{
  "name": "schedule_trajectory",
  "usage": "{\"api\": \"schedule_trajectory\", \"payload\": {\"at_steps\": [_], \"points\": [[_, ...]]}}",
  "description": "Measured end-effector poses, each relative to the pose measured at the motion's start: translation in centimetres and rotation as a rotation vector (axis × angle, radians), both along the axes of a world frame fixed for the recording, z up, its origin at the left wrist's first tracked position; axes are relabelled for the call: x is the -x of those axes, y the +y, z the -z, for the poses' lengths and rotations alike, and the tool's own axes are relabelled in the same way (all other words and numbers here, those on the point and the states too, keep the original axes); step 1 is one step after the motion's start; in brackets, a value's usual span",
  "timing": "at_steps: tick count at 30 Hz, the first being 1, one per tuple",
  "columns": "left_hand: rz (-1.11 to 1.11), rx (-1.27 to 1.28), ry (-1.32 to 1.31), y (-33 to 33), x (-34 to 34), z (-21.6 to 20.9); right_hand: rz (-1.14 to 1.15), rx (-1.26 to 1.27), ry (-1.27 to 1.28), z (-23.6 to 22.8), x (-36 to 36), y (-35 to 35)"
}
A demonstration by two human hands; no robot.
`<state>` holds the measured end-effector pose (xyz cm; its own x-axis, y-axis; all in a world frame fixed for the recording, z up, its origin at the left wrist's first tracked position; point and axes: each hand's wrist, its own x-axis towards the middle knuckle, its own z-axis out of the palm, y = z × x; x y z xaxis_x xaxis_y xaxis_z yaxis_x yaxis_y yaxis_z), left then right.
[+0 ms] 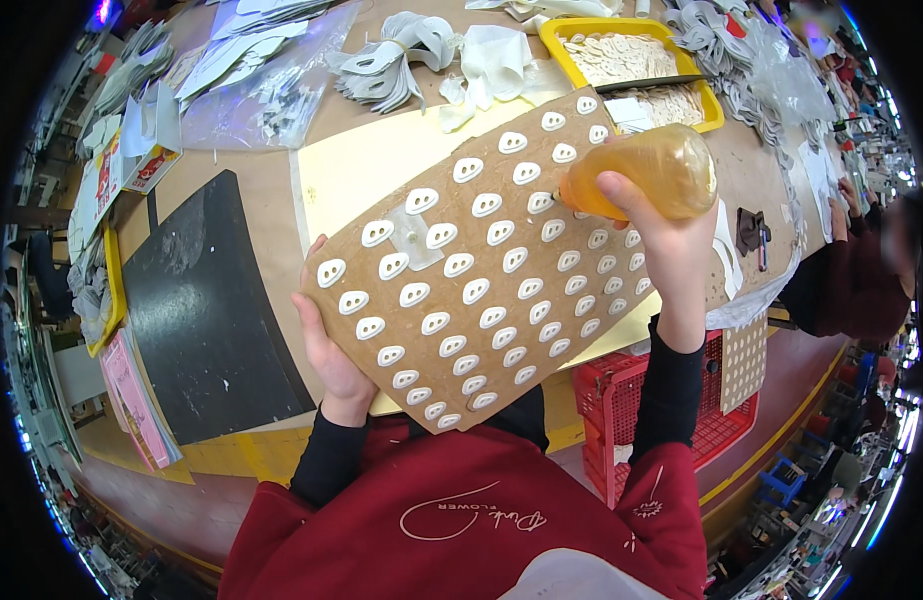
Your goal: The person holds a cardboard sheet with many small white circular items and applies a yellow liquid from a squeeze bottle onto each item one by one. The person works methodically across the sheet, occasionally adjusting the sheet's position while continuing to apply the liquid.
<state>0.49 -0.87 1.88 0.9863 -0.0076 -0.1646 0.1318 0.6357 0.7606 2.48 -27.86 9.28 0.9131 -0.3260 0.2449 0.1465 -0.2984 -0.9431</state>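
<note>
My left hand (332,350) grips the left edge of a brown board (412,320), thumb on top and fingers beneath. Rows of small white oval pieces (476,291), each with two holes, cover the board, which is tilted above the table. A translucent bottle (672,170) of amber liquid lies nearly sideways in my right hand (667,235), its fingers wrapped around it. The bottle's narrow tip points left, at or just over one of the white pieces; whether it touches cannot be told. A clear patch (414,238) sits on the board among the left pieces.
A yellow tray (717,112) of loose white pieces stands at the far right. Bundles of grey cut pieces (397,60) lie at the back. A black board (212,320) rests on the left. Below the table's right side is a red crate (607,400). Another person (862,270) works at right.
</note>
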Motion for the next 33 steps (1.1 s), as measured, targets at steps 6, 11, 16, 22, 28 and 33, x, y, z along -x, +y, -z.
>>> {"api": "schedule_trajectory", "payload": {"at_steps": [6, 11, 16, 22, 28, 33], "points": [[-0.004, 0.013, 0.014, 0.0, 0.1, 0.1, 0.032, -0.117, 0.012, 1.0, 1.1, -0.4], [-0.012, -0.025, 0.005, 0.1, 0.1, 0.2, 0.036, -0.17, -0.109, 2.7, 1.8, 0.3], [-0.002, 0.033, 0.001, 0.1, 0.0, 0.3, -0.051, -0.428, -0.094, 3.3, 2.4, -0.4], [0.004, 0.072, -0.008, 0.1, 0.0, 0.5, 0.099, -0.464, -0.173, 3.6, 1.9, -0.7], [0.005, 0.047, -0.01, 0.1, -0.1, 0.4, 0.09, -0.407, -0.168, 4.7, 1.8, 0.8], [0.0, -0.001, 0.004, 0.1, 0.0, 0.2, 0.075, -0.372, -0.161, 4.8, 1.6, 1.0]]}}
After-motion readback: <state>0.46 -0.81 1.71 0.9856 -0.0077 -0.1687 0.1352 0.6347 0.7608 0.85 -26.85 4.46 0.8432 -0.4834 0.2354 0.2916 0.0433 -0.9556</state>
